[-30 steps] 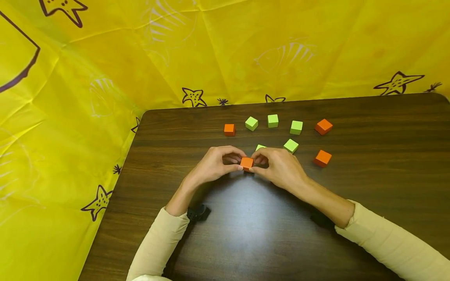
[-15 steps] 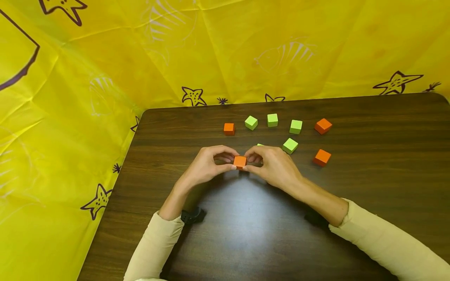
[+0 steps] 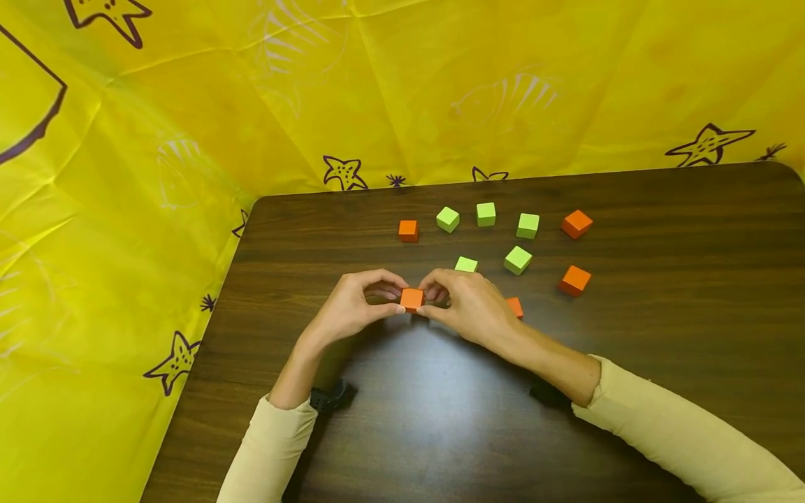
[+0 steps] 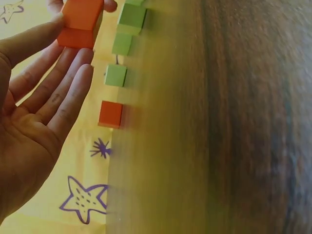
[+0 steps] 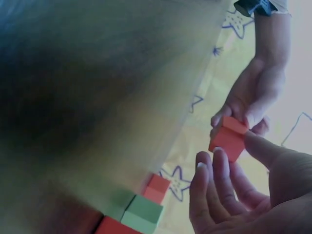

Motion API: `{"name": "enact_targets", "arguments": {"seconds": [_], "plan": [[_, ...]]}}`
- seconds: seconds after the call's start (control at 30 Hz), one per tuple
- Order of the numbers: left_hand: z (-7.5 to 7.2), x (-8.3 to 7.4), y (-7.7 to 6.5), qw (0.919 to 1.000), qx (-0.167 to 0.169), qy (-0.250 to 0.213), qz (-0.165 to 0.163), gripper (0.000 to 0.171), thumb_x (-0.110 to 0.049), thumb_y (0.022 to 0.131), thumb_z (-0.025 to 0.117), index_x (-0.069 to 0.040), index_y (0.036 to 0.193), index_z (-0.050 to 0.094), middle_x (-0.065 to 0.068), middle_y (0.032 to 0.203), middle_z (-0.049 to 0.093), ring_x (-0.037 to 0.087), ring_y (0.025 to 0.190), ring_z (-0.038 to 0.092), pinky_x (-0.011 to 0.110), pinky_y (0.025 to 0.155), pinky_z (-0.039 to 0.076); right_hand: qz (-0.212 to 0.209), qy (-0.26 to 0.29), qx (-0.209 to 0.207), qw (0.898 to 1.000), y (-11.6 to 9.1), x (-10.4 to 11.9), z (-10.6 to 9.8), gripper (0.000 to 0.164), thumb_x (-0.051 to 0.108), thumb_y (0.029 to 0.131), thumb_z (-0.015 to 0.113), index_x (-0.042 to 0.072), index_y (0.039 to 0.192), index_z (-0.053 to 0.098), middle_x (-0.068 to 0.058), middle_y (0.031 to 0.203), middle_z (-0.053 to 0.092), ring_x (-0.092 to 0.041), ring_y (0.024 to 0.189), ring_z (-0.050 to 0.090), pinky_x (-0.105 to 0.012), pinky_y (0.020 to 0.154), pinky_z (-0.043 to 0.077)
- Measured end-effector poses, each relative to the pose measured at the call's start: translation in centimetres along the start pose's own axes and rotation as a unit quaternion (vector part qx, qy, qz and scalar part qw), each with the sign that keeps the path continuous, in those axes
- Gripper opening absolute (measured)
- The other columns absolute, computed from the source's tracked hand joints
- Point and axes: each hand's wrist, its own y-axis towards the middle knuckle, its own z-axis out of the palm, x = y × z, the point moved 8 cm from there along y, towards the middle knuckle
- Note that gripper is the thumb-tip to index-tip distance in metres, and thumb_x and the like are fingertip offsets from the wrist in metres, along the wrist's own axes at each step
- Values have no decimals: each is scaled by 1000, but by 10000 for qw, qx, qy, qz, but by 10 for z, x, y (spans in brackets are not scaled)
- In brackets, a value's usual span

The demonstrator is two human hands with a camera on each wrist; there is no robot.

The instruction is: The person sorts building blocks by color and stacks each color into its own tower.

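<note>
Both hands pinch one small orange cube [image 3: 412, 300] between them, over the middle of the dark table. My left hand [image 3: 352, 302] has its thumb and fingertips on the cube's left side. From the right, my right hand [image 3: 468, 307] grips it with thumb and fingers. In the left wrist view, the cube [image 4: 80, 22] shows at the left thumb tip, the other fingers spread below it. The right wrist view has the cube [image 5: 229, 139] between the fingertips of both hands. Just behind the right hand lies a green cube [image 3: 466, 265], and another orange cube [image 3: 515, 307] is partly hidden by that hand.
A row at the back of the table [image 3: 302, 244] holds an orange cube [image 3: 409, 231], several green cubes [image 3: 486, 214] and an orange cube [image 3: 576, 224]. Nearer stand a green cube [image 3: 518, 260] and an orange cube [image 3: 575, 281]. A yellow cloth [image 3: 409, 91] hangs behind and at the left.
Both hands have moved left with the orange cube, and lately a little toward the body. An orange cube by the right wrist and more of the green cube behind that hand have come into view.
</note>
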Motion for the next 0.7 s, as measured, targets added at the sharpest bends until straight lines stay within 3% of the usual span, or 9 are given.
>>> {"name": "enact_targets", "arguments": {"seconds": [0.2, 0.33, 0.53, 0.7], "plan": [[-2, 2, -2, 10000, -17, -39, -75, 30, -4, 81, 82, -10, 108, 70, 2, 101, 71, 17, 93, 69, 31, 86, 57, -60, 95, 107, 9999, 2, 2, 5, 27, 24, 83, 83, 15, 105, 70, 6, 88, 70, -8, 81, 64, -27, 71, 53], [-3, 5, -4, 9995, -26, -71, -296, 31, -4, 80, 83, -9, 108, 70, 5, 102, 70, 20, 95, 69, 33, 86, 57, -96, 139, 176, 9997, 4, 2, 8, 26, 23, 83, 83, 14, 104, 70, 6, 87, 69, -8, 80, 64, -26, 70, 53], [2, 15, -7, 9972, 218, -192, -684, 35, 0, 81, 80, -2, 113, 67, 14, 107, 69, 28, 101, 68, 41, 89, 57, -26, 33, 417, 9991, 5, 1, 17, 24, 24, 82, 83, 15, 100, 70, 9, 84, 68, -6, 77, 63, -24, 70, 53], [3, 20, -9, 9961, 373, -196, -771, 34, 0, 81, 81, -3, 112, 67, 13, 108, 68, 26, 101, 68, 38, 88, 57, 41, -97, 560, 9984, 7, 1, 23, 23, 23, 82, 83, 16, 99, 69, 11, 82, 68, -4, 75, 63, -24, 68, 53]]}}
